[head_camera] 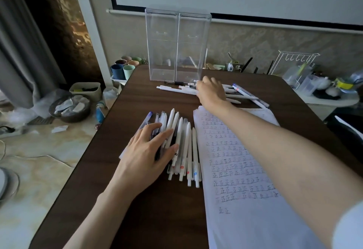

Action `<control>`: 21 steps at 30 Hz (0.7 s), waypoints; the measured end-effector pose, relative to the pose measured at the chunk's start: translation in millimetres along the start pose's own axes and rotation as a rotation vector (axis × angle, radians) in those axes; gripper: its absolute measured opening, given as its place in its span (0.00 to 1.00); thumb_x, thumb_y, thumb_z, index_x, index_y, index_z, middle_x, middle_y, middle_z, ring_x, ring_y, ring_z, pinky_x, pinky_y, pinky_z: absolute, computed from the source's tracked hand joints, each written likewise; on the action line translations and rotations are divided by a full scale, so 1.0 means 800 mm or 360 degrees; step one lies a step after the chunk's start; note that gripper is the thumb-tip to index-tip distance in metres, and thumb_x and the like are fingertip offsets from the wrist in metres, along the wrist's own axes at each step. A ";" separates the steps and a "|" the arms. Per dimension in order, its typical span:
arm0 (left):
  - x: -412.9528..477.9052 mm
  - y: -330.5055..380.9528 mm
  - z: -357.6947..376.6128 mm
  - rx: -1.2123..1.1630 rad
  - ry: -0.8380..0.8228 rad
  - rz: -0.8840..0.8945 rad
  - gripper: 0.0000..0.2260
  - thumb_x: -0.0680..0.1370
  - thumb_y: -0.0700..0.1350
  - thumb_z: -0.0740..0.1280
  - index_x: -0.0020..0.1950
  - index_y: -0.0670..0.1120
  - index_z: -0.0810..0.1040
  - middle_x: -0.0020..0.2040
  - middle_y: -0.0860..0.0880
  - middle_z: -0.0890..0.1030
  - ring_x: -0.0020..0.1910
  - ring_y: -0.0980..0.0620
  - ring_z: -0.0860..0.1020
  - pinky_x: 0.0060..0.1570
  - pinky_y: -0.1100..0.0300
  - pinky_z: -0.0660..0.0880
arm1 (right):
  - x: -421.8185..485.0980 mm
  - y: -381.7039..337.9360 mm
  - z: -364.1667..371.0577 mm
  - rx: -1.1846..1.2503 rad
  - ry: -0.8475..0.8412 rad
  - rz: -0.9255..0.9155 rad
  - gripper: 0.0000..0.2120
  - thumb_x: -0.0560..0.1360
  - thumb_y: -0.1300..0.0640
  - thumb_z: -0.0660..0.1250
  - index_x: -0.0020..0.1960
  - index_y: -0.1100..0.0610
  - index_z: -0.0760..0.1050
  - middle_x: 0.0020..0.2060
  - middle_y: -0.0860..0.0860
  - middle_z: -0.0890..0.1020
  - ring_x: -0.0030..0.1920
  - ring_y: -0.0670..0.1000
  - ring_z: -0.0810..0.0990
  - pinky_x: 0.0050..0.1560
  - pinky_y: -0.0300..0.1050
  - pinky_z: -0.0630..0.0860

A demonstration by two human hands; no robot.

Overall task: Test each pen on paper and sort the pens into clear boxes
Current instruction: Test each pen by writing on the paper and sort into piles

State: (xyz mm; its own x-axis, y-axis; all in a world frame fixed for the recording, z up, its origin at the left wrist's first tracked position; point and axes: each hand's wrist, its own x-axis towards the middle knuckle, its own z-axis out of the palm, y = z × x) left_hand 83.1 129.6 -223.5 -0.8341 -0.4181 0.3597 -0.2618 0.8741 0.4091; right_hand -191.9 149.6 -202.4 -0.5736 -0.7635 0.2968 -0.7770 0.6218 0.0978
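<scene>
Clear plastic boxes (163,48), side by side
Your left hand (146,156) lies flat on white pens (184,146); your right hand (211,93) hides its grip.

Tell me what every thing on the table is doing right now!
clear boxes: standing upright, side by side.
paper: flat, mostly covered with written marks.
near pens: lying bunched together beside the paper.
far pens: lying scattered before the clear boxes.
left hand: fingers spread, resting on the near pens.
right hand: reaching onto the far pens; grip hidden.
</scene>
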 end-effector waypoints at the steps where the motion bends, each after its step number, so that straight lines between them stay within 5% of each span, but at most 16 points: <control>1: 0.000 0.000 0.000 0.0010 -0.0008 0.0005 0.27 0.76 0.64 0.51 0.67 0.52 0.73 0.66 0.49 0.69 0.66 0.50 0.68 0.60 0.54 0.68 | -0.002 -0.001 -0.004 0.0055 0.0041 0.0004 0.10 0.76 0.67 0.62 0.57 0.61 0.71 0.54 0.57 0.75 0.54 0.59 0.73 0.50 0.48 0.67; 4: 0.000 0.000 -0.002 0.0019 -0.0027 0.0016 0.27 0.76 0.65 0.51 0.67 0.52 0.72 0.68 0.49 0.68 0.67 0.50 0.67 0.61 0.55 0.65 | -0.025 -0.002 -0.030 0.0359 0.0215 -0.0087 0.09 0.77 0.71 0.58 0.54 0.63 0.70 0.46 0.57 0.77 0.46 0.58 0.77 0.39 0.46 0.65; 8: 0.000 0.007 -0.011 -0.0014 -0.0053 -0.0006 0.27 0.76 0.65 0.51 0.67 0.52 0.72 0.69 0.47 0.66 0.68 0.48 0.65 0.62 0.50 0.66 | -0.102 0.006 -0.076 0.0624 0.0129 -0.0308 0.15 0.79 0.66 0.54 0.64 0.59 0.70 0.49 0.53 0.73 0.48 0.53 0.73 0.44 0.47 0.68; 10: -0.001 0.009 -0.016 -0.0003 -0.0064 -0.0002 0.26 0.76 0.64 0.51 0.66 0.51 0.73 0.69 0.46 0.66 0.67 0.47 0.65 0.63 0.48 0.67 | -0.148 0.014 -0.094 0.0605 0.0049 -0.0208 0.12 0.80 0.50 0.57 0.56 0.55 0.75 0.47 0.53 0.73 0.48 0.53 0.72 0.48 0.47 0.66; 13: -0.006 0.015 -0.021 0.0011 0.0021 0.0069 0.21 0.78 0.59 0.56 0.62 0.49 0.76 0.66 0.45 0.69 0.66 0.45 0.67 0.62 0.46 0.68 | -0.212 0.026 -0.107 0.0517 -0.0047 -0.0071 0.28 0.71 0.29 0.52 0.35 0.53 0.70 0.38 0.48 0.71 0.42 0.49 0.70 0.47 0.46 0.61; 16: -0.021 0.042 -0.021 -0.0066 -0.0004 0.0237 0.14 0.78 0.54 0.61 0.58 0.49 0.78 0.64 0.46 0.71 0.65 0.47 0.67 0.61 0.47 0.68 | -0.258 0.039 -0.107 0.0498 0.0028 0.0002 0.31 0.68 0.25 0.50 0.29 0.52 0.66 0.32 0.46 0.70 0.38 0.48 0.70 0.45 0.45 0.59; 21: -0.058 0.111 -0.005 0.0018 -0.0395 0.0759 0.28 0.73 0.70 0.57 0.61 0.53 0.77 0.64 0.51 0.73 0.63 0.50 0.70 0.62 0.54 0.66 | -0.290 0.067 -0.106 0.0501 0.0192 0.0132 0.25 0.66 0.31 0.47 0.25 0.51 0.58 0.27 0.45 0.66 0.35 0.50 0.68 0.42 0.45 0.56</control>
State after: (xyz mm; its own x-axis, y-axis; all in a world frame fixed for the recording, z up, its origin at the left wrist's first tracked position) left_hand 100.3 225.7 -200.0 -0.9510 0.0960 0.2940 0.1705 0.9559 0.2393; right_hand -78.4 374.7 -185.6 -0.6181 -0.6747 0.4033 -0.7816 0.5824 -0.2236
